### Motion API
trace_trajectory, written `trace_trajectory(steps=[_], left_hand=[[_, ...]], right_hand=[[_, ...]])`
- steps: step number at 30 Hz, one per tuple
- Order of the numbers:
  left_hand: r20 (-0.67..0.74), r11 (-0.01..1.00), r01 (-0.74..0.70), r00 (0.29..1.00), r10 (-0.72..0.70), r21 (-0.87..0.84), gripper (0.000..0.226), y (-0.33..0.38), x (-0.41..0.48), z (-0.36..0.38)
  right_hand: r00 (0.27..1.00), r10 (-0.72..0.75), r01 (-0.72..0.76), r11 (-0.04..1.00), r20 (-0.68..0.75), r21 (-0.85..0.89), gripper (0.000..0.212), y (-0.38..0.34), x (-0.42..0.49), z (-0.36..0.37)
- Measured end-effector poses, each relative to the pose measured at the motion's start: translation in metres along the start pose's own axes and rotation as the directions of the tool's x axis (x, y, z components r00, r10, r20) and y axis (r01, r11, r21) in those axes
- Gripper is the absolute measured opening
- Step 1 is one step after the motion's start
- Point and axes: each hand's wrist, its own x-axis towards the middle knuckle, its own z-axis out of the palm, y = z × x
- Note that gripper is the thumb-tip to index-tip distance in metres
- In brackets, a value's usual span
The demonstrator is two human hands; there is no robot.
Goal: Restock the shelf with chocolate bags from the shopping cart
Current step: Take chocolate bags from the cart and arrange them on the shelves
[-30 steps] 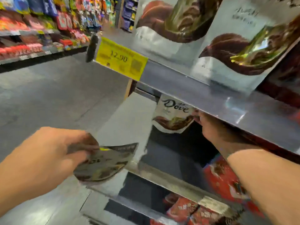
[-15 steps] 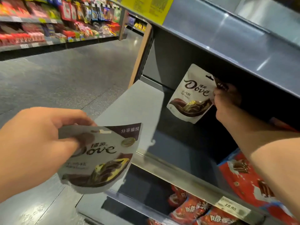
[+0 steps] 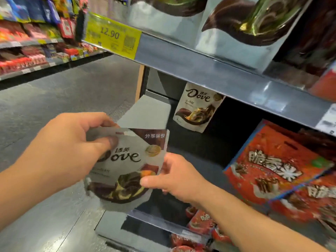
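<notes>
A white Dove chocolate bag [image 3: 127, 170] is in front of the middle shelf, held between both hands. My left hand [image 3: 72, 148] grips its top left corner, thumb on the front. My right hand [image 3: 172, 175] pinches the bag's right edge, thumb across the lower front. A second Dove bag [image 3: 196, 108] stands upright at the back of the dark middle shelf [image 3: 190, 153], apart from both hands. The shopping cart is out of view.
The upper shelf [image 3: 209, 70] carries larger Dove bags [image 3: 245, 24] and a yellow 12.90 price tag [image 3: 112, 35]. Red snack bags [image 3: 276, 166] fill the right of the middle shelf and the shelf below. Across the grey aisle floor [image 3: 63, 97] stands another stocked shelf [image 3: 32, 42].
My right hand let go of the bag at the back of the shelf and came back to take the right edge of the bag in my left hand. That bag rose toward the shelf.
</notes>
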Motion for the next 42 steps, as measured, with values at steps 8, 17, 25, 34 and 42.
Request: trace_trajectory(steps=[8, 17, 25, 34, 42], left_hand=[[-0.102, 0.934, 0.124, 0.981, -0.166, -0.334, 0.058, -0.021, 0.006, 0.003], [0.009, 0.859, 0.397, 0.909, -0.417, -0.323, 0.043, -0.089, -0.012, 0.011], [0.015, 0.977, 0.215, 0.977, -0.215, 0.009, 0.037, -0.076, 0.015, 0.037], [0.086, 0.978, 0.171, 0.98, -0.182, 0.122, 0.032, -0.056, 0.021, 0.051], [0.092, 0.974, 0.155, 0.981, -0.171, 0.164, 0.032, -0.049, 0.015, 0.047]], right_hand=[[0.859, 0.074, 0.082, 0.957, -0.507, 0.279, 0.007, -0.009, 0.016, -0.022], [0.634, 0.131, 0.141, 0.95, -0.762, 0.28, 0.016, -0.023, 0.091, -0.091], [0.588, 0.157, 0.144, 0.945, -0.794, 0.294, 0.013, 0.011, 0.144, -0.111], [0.633, 0.19, 0.011, 0.967, -0.75, 0.254, 0.037, 0.03, 0.158, -0.113], [0.586, 0.223, -0.159, 0.974, -0.779, 0.159, 0.044, 0.037, 0.143, -0.102]])
